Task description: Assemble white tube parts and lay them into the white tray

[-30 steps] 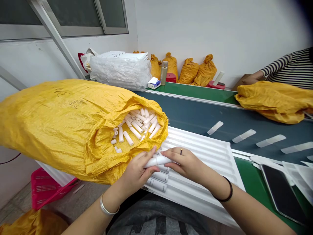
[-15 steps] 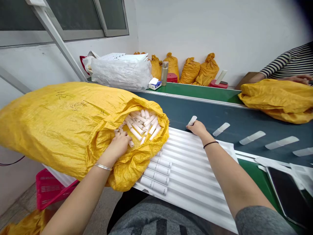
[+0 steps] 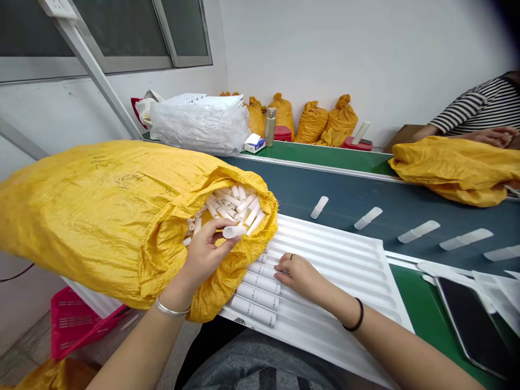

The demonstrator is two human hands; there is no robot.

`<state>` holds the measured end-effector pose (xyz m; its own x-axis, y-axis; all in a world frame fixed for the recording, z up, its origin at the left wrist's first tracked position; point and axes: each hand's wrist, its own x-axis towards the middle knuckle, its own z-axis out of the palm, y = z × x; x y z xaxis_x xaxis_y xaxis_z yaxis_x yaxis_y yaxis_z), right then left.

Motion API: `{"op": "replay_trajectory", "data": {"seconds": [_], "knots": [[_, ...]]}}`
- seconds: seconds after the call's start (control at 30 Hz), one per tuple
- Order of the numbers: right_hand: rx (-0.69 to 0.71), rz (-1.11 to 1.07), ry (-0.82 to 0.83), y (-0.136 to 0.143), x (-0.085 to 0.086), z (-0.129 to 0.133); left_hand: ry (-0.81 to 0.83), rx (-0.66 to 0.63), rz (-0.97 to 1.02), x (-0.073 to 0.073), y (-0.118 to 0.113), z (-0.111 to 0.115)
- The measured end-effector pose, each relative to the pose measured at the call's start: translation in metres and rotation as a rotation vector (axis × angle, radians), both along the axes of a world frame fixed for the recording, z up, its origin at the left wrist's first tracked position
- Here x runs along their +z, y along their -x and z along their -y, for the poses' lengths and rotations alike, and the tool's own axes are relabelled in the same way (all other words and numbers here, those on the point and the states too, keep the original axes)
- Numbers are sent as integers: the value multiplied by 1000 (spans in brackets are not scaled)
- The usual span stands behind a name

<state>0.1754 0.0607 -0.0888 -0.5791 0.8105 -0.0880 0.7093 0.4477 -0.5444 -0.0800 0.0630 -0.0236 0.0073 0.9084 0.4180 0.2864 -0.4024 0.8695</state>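
My left hand point(image 3: 208, 248) is at the mouth of a large yellow woven sack point(image 3: 162, 184), pinching a white tube point(image 3: 234, 232) whose open end faces me. Many loose white tubes point(image 3: 231, 203) fill the sack's opening. Below it, several white tubes with printed labels point(image 3: 260, 281) lie in a row on a white ribbed tray point(image 3: 325, 260). My right hand point(image 3: 300, 275) is over this tray with curled fingers, its fingertips at the right end of one printed tube and partly covering it.
Several white tubes point(image 3: 418, 231) lie spaced out along the dark conveyor belt point(image 3: 345, 189). A phone point(image 3: 473, 325) rests on the green edge at right. Across the belt are a plastic-wrapped stack point(image 3: 199, 127), a bottle point(image 3: 270, 127) and a co-worker's striped sleeve point(image 3: 461, 111) behind a yellow sack point(image 3: 455, 168).
My right hand has let go of a tube on the belt and moved back left to the printed tubes. My left hand has lifted a white tube out of the sack's mouth.
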Motion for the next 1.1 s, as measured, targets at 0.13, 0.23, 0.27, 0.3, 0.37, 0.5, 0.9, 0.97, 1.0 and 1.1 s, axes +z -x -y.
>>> {"op": "replay_trajectory", "data": {"seconds": [0.13,0.23,0.27,0.3,0.37,0.5,0.9,0.97,1.0,1.1], "knots": [[23,-6,-36,-5,8,2,208,-50,643,5,-13,18],[-86,-123,-76,-6,19,7,405,-87,855,4,-20,27],[-138,-247,-68,-6,23,9,443,-90,878,3,-23,30],[-174,-408,-37,-5,29,10,469,-88,888,2,-26,32],[-175,-743,71,-5,40,13,506,-77,876,-2,-32,36],[-107,-933,44,-10,58,12,502,-85,647,-7,-38,42],[179,-602,-443,-28,80,7,332,-219,-82,5,-30,53],[139,-588,-426,-26,79,8,235,-196,-163,9,-31,54],[106,-572,-408,-25,78,9,175,-185,-203,11,-30,54],[-17,-537,-286,-23,77,10,-21,-151,-304,14,-30,55]]}}
